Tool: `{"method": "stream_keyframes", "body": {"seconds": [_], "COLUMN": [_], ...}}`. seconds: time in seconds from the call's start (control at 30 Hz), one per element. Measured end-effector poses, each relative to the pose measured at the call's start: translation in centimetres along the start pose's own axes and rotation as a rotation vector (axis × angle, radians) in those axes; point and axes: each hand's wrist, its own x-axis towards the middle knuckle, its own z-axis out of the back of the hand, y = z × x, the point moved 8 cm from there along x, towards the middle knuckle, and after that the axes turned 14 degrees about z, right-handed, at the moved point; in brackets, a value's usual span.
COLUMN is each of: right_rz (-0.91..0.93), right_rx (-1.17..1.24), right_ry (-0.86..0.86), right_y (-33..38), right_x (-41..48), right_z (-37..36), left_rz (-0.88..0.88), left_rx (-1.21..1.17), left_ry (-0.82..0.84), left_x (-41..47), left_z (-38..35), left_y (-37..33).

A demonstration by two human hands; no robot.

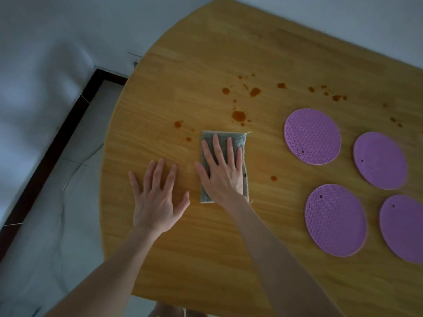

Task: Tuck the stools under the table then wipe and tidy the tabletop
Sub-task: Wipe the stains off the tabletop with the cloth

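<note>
Flat right hand (223, 172) presses cloth (207, 137), flat left hand (158, 200) beside it; stains (239, 115) ahead, mats (312, 136) right.

**Wooden tabletop** (206, 53): light grain, rounded left end.

**Grey rectangular cloth** (222, 137): lies flat on the left part of the tabletop, its long side running from the near edge toward the far edge. The right hand (223, 175) presses on it with straight, spread fingers.

**Orange-brown stains** (238, 115): dot the wood just beyond the cloth and scatter toward the right. One spot (273, 178) lies just right of the cloth.

**Four round purple textured mats**: lie flat and apart on the right part.
- far-left mat (312, 136)
- far-right mat (380, 160)
- near-left mat (335, 219)
- near-right mat (402, 227), cut off by the frame
</note>
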Motion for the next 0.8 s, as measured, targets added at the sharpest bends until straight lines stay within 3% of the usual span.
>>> {"method": "stream_keyframes", "body": {"seconds": [0.1,0.3,0.43,0.57,0.8], "right_rz": [0.016,-0.361,-0.193,-0.047,-0.296], "right_rx": [-0.001,0.045,0.035,0.016,0.056], "right_ry": [-0.012,-0.027,-0.002,-0.022,-0.023], "right_y": [-1.3,-10.6,-5.9,-3.3,-8.9], "right_x": [-4.1,-7.4,-3.9,-6.7,-5.9], "right_z": [-0.4,0.3,-0.1,-0.6,0.3], "left_rz": [0.012,0.023,0.024,0.04,0.035], "left_rx": [0.001,0.002,0.005,0.023,0.011], "left_ry": [0.001,0.007,0.0,0.005,0.014], "left_x": [0.1,0.2,0.1,0.1,0.2], "left_z": [0.0,0.0,0.1,0.0,-0.1], "left_y": [0.2,0.0,0.0,0.0,-0.1]}}
